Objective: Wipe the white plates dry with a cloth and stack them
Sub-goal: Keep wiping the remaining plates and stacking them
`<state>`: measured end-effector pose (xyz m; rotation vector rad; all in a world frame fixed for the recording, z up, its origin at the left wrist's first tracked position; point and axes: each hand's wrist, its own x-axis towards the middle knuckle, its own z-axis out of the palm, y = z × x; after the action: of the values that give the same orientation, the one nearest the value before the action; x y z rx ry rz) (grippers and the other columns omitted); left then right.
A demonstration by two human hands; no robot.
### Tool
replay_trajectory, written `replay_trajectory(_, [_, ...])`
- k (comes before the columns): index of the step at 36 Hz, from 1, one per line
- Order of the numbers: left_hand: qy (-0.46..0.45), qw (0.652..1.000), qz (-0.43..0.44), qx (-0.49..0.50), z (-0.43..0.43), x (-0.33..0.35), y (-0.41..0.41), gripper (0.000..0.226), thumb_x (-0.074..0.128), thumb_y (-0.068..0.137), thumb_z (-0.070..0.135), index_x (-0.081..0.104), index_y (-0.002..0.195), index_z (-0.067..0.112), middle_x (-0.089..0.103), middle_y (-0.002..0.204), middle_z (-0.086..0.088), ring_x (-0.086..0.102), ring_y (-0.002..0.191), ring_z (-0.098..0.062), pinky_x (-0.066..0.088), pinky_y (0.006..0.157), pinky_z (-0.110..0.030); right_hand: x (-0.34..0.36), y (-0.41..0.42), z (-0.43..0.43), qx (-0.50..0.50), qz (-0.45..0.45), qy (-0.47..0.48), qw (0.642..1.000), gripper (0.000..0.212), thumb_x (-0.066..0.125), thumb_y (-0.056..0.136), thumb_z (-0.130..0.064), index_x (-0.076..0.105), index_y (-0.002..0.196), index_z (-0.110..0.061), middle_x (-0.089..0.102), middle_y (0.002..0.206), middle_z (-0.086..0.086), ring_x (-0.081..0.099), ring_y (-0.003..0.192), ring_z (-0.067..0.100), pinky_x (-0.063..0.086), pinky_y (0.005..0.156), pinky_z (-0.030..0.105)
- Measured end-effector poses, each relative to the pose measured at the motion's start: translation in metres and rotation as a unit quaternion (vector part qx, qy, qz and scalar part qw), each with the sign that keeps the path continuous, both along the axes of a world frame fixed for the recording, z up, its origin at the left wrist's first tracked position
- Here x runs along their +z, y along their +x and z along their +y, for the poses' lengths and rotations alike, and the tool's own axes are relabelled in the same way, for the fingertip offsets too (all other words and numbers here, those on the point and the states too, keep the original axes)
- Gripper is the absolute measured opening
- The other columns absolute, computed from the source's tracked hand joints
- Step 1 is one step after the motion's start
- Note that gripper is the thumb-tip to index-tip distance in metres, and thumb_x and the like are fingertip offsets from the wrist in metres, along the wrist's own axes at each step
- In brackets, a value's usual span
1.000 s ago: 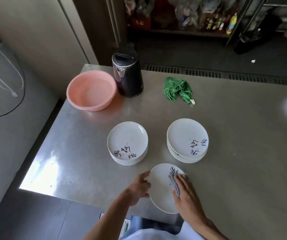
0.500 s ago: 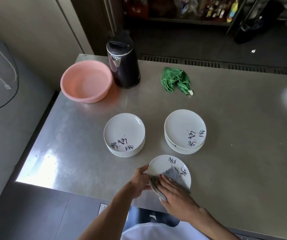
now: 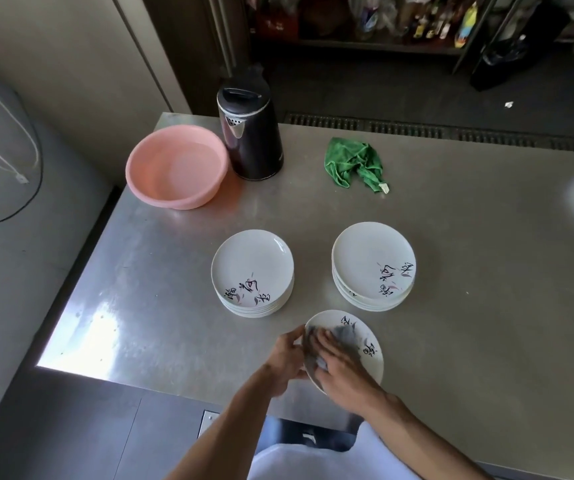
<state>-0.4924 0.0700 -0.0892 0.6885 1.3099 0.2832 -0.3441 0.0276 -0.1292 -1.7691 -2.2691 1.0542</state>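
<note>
A white plate (image 3: 365,344) with black brush lettering is tilted near the table's front edge. My left hand (image 3: 287,358) grips its left rim. My right hand (image 3: 344,372) presses a grey cloth (image 3: 342,336) onto the plate's face, fingers laid over the cloth. Two stacks of white plates stand behind: the left stack (image 3: 252,271) and the right stack (image 3: 372,263), both with lettering on the top plate.
On the steel table (image 3: 486,306) a pink basin (image 3: 176,171) stands at the back left beside a black kettle (image 3: 249,133). A crumpled green cloth (image 3: 354,162) lies at the back middle. The table's front edge runs just under my hands.
My right hand has swept the grey cloth from the plate's right side across to its left and middle. My left hand has kept its hold on the rim.
</note>
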Motion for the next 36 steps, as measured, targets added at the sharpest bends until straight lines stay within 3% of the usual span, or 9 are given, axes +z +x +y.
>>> replay_trajectory(5, [-0.030,0.999,0.020,0.040,-0.005,-0.011,-0.003,0.065,0.032,0.091,-0.014,0.061,0.134,0.023,0.073,0.113,-0.021,0.073,0.089,-0.030,0.062,0.065,-0.038,0.020,0.020,-0.033,0.069,0.078,0.016,0.994,0.058,0.043,0.095,-0.012,0.039,0.152,-0.020,0.038,0.157,-0.009,0.023,0.148,0.002,0.011,0.125,0.028])
replay_trajectory(7, [-0.035,0.998,0.025,0.049,-0.007,-0.012,-0.002,0.067,0.029,0.090,-0.016,0.059,0.136,0.022,0.066,0.121,-0.026,0.070,0.091,-0.030,0.062,0.063,-0.037,0.020,0.032,-0.045,0.081,0.062,0.033,0.994,0.059,0.045,0.090,-0.013,0.046,0.148,-0.024,0.045,0.150,-0.016,0.030,0.144,0.000,0.012,0.124,0.027])
replay_trajectory(11, [-0.030,0.997,0.029,0.058,-0.011,-0.011,0.003,0.063,0.029,0.092,-0.016,0.059,0.122,0.031,0.070,0.101,-0.014,0.072,0.078,-0.021,0.061,0.058,-0.035,0.009,0.041,-0.047,0.011,-0.011,0.041,0.999,0.056,0.044,0.087,-0.026,0.053,0.142,-0.023,0.050,0.146,-0.011,0.042,0.140,0.008,0.020,0.122,0.027])
replay_trajectory(15, [-0.015,0.998,0.032,0.049,-0.017,-0.006,0.010,0.062,0.028,0.094,-0.014,0.056,0.132,0.026,0.068,0.097,-0.011,0.069,0.080,-0.020,0.060,0.059,-0.034,-0.009,0.027,-0.014,-0.123,-0.068,-0.035,0.989,0.061,0.017,0.101,-0.042,0.028,0.156,-0.017,0.030,0.160,0.004,0.024,0.148,0.019,0.010,0.123,0.034])
replay_trajectory(18, [-0.001,0.999,0.030,0.030,-0.020,-0.001,0.014,0.067,0.027,0.092,-0.015,0.059,0.135,0.026,0.071,0.104,-0.011,0.070,0.090,-0.023,0.064,0.068,-0.041,-0.007,0.005,0.015,-0.243,-0.030,-0.067,0.967,0.054,0.032,0.107,-0.035,0.028,0.155,-0.012,0.029,0.158,0.010,0.022,0.147,0.023,0.007,0.119,0.031])
replay_trajectory(22, [0.000,0.999,0.012,0.043,-0.022,0.001,0.012,0.057,0.034,0.096,-0.012,0.065,0.126,0.025,0.078,0.105,-0.003,0.075,0.096,-0.020,0.064,0.071,-0.041,0.001,-0.019,0.016,-0.131,0.063,-0.040,0.989,0.051,0.031,0.108,-0.031,0.027,0.157,-0.018,0.024,0.161,-0.003,0.015,0.151,0.014,-0.003,0.117,0.017])
replay_trajectory(26, [-0.005,0.999,0.029,0.043,-0.023,-0.002,0.003,0.055,0.032,0.097,-0.013,0.063,0.130,0.018,0.075,0.112,-0.012,0.072,0.097,-0.025,0.063,0.072,-0.041,0.001,-0.002,0.002,-0.040,0.141,-0.069,0.987,0.049,0.032,0.108,-0.034,0.012,0.152,-0.042,-0.001,0.155,-0.027,-0.005,0.145,-0.015,-0.012,0.115,0.010])
replay_trajectory(31, [-0.006,0.999,0.025,0.040,-0.026,-0.001,-0.003,0.069,0.028,0.092,-0.015,0.062,0.130,0.030,0.072,0.106,-0.010,0.071,0.093,-0.022,0.063,0.069,-0.038,-0.019,0.022,0.002,-0.090,-0.105,-0.003,0.990,0.062,0.017,0.105,-0.042,0.017,0.158,-0.010,0.013,0.166,0.007,0.008,0.154,0.021,-0.006,0.124,0.031])
replay_trajectory(36, [0.008,0.998,0.018,0.056,-0.022,-0.001,0.005,0.069,0.029,0.091,-0.016,0.062,0.134,0.027,0.075,0.111,-0.013,0.072,0.097,-0.025,0.064,0.076,-0.048,-0.008,-0.003,-0.005,-0.082,-0.070,0.042,0.993,0.056,0.036,0.101,-0.037,0.051,0.143,-0.003,0.046,0.151,0.015,0.045,0.140,0.031,0.016,0.120,0.035])
